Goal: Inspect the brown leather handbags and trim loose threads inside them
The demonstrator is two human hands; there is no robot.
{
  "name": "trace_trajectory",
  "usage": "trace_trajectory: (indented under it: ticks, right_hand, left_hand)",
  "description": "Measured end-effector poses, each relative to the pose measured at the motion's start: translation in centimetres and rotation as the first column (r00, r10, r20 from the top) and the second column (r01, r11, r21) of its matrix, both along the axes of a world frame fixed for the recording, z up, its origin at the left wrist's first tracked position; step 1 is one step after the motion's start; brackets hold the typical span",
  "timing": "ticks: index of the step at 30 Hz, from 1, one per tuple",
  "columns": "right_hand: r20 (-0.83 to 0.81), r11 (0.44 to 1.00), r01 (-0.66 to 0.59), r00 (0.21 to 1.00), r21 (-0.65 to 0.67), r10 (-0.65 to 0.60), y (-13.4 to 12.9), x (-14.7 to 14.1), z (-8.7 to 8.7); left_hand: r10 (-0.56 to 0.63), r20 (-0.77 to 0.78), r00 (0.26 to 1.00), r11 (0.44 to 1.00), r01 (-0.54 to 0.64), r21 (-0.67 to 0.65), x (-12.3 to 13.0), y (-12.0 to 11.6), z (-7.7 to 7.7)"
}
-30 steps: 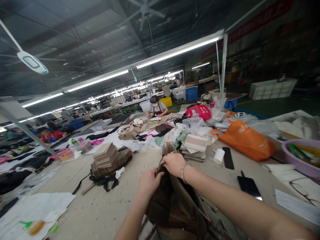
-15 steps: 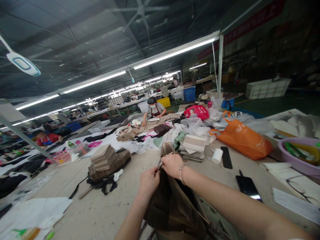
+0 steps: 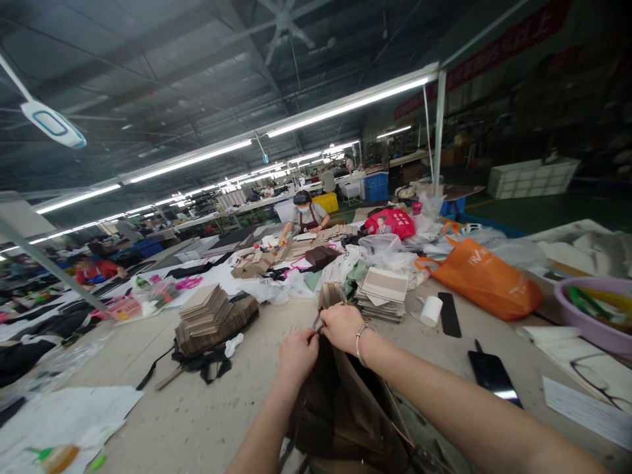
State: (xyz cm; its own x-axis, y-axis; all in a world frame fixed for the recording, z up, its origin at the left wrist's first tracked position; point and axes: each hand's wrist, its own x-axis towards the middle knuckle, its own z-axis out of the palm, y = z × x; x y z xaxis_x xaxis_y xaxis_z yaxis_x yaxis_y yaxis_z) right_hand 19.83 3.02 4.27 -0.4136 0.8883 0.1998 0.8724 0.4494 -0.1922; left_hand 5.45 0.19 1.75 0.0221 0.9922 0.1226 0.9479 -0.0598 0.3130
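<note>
A dark brown fabric bag (image 3: 340, 415) hangs open-mouthed at the near edge of the table, just below my hands. My left hand (image 3: 299, 354) pinches the bag's upper edge from the left, thumb and fingers together. Right beside it, my right hand (image 3: 342, 327), with a bracelet at the wrist, grips the same edge with curled fingers. The two hands almost touch. A striped brown strip of the fabric (image 3: 332, 295) stands up behind my right fingers. What lies exactly between the fingertips is hidden.
Stacked brown fabric pieces (image 3: 210, 322) lie to the left, another stack (image 3: 381, 293) just beyond my right hand. On the right are a white roll (image 3: 431, 311), a phone (image 3: 494, 376), an orange bag (image 3: 486, 280) and a purple basin (image 3: 567, 296). A co-worker (image 3: 306, 216) works across the table.
Both hands keep their hold on the bag's edge, nearly in the same place. The whole view has shifted slightly. Across the table, the co-worker's hands have moved a little.
</note>
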Motion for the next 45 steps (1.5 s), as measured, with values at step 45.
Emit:
trace_trajectory:
  ticks: [45]
  right_hand:
    - [-0.332,0.993,0.068,0.938,-0.093,-0.096,-4.3,13.4,-4.0]
  left_hand:
    - [-0.013,-0.305,0.952,0.972,-0.059,-0.226,-4.3,0.5,4.2]
